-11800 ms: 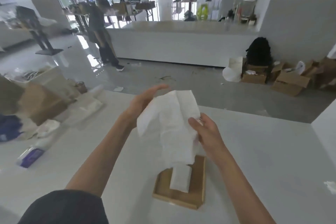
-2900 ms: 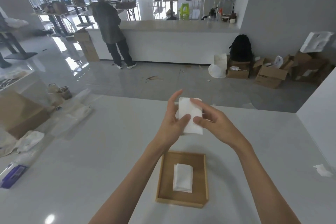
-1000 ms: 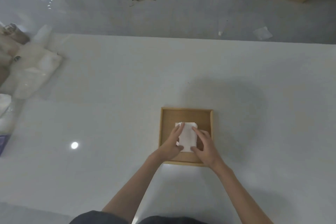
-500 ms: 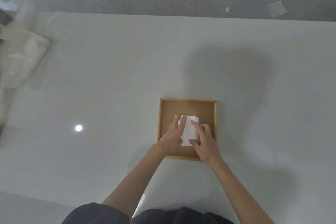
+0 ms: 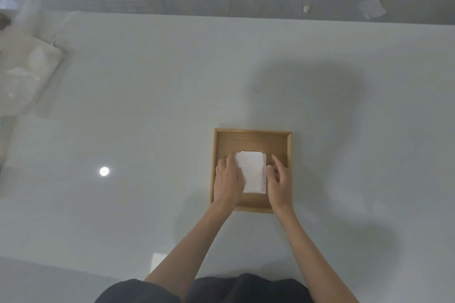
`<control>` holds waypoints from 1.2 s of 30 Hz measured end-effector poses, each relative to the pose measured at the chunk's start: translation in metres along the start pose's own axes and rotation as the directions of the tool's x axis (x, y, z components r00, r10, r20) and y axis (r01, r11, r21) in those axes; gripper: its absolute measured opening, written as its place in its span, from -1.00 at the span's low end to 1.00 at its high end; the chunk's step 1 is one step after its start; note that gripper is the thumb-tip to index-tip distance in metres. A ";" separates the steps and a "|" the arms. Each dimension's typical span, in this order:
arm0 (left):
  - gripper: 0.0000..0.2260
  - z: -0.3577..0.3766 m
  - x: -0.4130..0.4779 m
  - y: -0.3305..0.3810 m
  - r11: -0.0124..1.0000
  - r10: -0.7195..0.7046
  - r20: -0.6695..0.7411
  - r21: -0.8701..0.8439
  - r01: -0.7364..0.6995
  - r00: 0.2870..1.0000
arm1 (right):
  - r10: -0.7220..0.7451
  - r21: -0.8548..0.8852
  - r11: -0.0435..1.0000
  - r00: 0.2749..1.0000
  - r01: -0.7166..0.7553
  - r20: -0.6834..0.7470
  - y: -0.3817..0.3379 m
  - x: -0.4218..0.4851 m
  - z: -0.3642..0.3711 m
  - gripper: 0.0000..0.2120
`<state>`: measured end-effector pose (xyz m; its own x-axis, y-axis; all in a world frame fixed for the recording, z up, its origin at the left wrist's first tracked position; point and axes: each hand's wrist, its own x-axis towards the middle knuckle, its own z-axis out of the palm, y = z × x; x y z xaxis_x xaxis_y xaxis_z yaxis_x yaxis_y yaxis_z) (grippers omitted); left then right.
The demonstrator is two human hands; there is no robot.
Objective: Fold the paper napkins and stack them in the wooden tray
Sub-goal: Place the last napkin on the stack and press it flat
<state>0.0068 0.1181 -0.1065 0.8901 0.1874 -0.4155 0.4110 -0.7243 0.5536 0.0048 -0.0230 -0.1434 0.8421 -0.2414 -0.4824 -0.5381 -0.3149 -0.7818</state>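
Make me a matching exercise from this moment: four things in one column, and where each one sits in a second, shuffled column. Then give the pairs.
Column 1
1. folded napkins
2. wooden tray
3. left hand
4. right hand

Column 2
A. on the white table, holding the stack
B. at the stack's right edge
C. inside the tray, between the two hands
D. at the stack's left edge

Pairs: 1-C, 2-A, 3-D, 4-B
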 end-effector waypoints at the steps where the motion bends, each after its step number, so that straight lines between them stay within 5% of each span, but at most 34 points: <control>1: -0.62 0.001 0.001 0.000 0.999 -0.030 0.000 -0.026 0.030 1.000 | 0.004 0.016 1.000 1.000 -0.005 0.010 0.002 0.000 0.005 -0.63; 6: -0.62 0.007 0.003 0.000 0.984 -0.099 0.015 -0.148 0.100 0.995 | 0.002 -0.045 0.999 0.999 0.000 0.036 0.003 0.000 0.015 -0.65; 8: -0.57 0.006 0.001 -0.002 0.989 -0.043 -0.079 -0.146 0.031 0.996 | -0.110 -0.107 0.988 0.994 0.108 -0.013 -0.003 -0.006 0.009 -0.62; 12: -0.40 0.005 -0.001 -0.022 0.932 0.347 -0.079 0.136 -0.335 0.934 | -0.481 -0.582 0.687 0.873 0.435 0.084 -0.005 -0.014 -0.002 -0.46; 15: -0.42 0.010 -0.003 -0.040 0.870 0.426 0.029 0.260 -0.418 0.904 | -0.474 -0.748 0.478 0.852 0.460 0.222 0.007 -0.010 -0.010 -0.40; 19: -0.39 0.017 0.000 -0.051 0.866 0.371 0.166 0.293 -0.405 0.913 | -0.397 -0.770 0.430 0.865 0.472 0.308 0.019 -0.008 -0.013 -0.38; 21: -0.41 0.013 -0.002 -0.042 0.940 0.315 0.121 0.099 -0.328 0.941 | -0.432 -0.670 0.560 0.862 0.487 0.266 0.015 -0.011 -0.011 -0.42; 22: -0.44 0.012 -0.004 -0.035 0.966 0.256 0.054 -0.054 -0.253 0.965 | -0.422 -0.526 0.709 0.880 0.470 0.218 0.010 -0.015 -0.010 -0.45; 24: -0.55 0.007 -0.011 -0.022 0.905 -0.021 -0.050 -0.425 -0.002 0.999 | -0.249 -0.039 0.966 0.960 0.256 0.125 -0.004 -0.026 -0.011 -0.48; 26: -0.67 0.005 -0.014 -0.015 0.685 -0.259 0.030 -0.699 0.205 0.966 | -0.056 0.351 0.936 0.991 0.008 0.125 -0.013 -0.036 -0.010 -0.48; 28: -0.71 0.004 -0.016 -0.013 0.569 -0.308 0.088 -0.781 0.258 0.947 | 0.027 0.474 0.877 0.993 -0.080 0.118 -0.012 -0.039 -0.009 -0.47; 36: -0.68 -0.005 -0.010 -0.010 0.542 -0.183 0.129 -0.814 0.209 0.975 | 0.076 0.546 0.826 0.987 -0.140 0.139 -0.009 -0.030 -0.006 -0.49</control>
<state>-0.0050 0.1268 -0.1048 0.7667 0.2302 -0.5994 0.5696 0.1869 0.8004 -0.0157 -0.0181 -0.1196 0.7958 -0.1344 -0.5905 -0.5426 0.2747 -0.7938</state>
